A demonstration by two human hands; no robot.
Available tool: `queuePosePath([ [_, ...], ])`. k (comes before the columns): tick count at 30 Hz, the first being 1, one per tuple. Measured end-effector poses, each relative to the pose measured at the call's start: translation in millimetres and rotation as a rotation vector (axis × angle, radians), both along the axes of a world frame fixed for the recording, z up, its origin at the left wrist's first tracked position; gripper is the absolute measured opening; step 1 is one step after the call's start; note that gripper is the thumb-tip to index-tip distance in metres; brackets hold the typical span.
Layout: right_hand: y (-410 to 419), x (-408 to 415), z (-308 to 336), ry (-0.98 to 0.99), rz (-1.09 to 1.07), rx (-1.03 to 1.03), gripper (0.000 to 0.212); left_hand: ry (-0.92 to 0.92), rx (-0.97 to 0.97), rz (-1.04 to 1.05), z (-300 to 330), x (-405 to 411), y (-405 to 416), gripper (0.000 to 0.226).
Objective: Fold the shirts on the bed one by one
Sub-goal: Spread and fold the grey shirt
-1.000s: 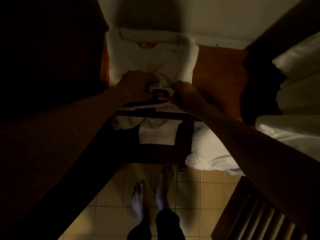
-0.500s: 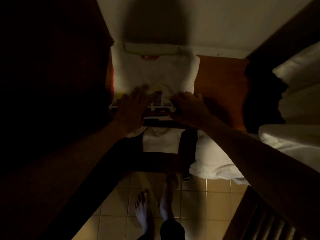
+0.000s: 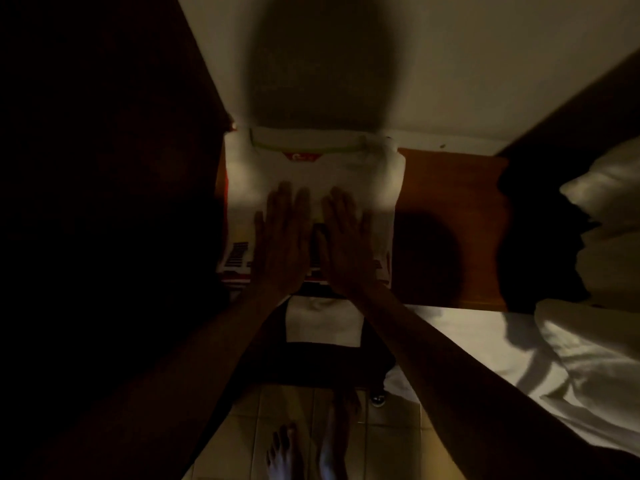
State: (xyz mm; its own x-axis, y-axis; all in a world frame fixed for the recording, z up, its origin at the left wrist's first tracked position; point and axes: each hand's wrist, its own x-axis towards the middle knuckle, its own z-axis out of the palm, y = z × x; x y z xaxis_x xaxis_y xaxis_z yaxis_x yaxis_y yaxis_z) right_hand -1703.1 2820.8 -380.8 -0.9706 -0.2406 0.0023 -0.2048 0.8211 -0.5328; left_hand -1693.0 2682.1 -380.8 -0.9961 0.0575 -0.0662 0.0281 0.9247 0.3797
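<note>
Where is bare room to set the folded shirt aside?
Free: the orange-brown wooden surface right of the folded white shirt, bordered by the cream wall and white bedding. Crowded: the shirt itself, under the flat left hand and right hand.

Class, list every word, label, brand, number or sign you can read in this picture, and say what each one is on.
None can be read.
Small red neck label on the folded white shirt: a pale mark, too blurred to read.
Dark and red block print near the shirt's lower edge: partly hidden by the flat hands, illegible.
</note>
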Motion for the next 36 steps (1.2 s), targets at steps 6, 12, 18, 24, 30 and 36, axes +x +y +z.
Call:
queuePosePath([
  [6,71,-26,-28,-0.019,0.087,0.270,0.075,-0.156,-0.123,0.318,-20,16,-26,0.068],
  [12,72,-63,-15,0.132,0.062,0.286,0.078,-0.030,-0.085,0.287,-3,-49,-34,0.070],
  [18,56,-78,-20,0.002,0.059,0.248,0.076,-0.195,-0.101,0.160,-21,-104,-58,0.056],
  [24,17,-26,-17,0.064,0.035,0.158,0.074,0.007,-0.123,-0.094,-8,-42,-29,0.061],
  [30,56,-26,-31,-0.083,-0.005,0.193,0.075,-0.132,-0.096,0.180,-19,-18,-48,0.062],
  [36,68,-19,-1,-0.363,-0.056,0.291,0.074,-0.542,0.032,0.437,11,-12,-59,0.059],
])
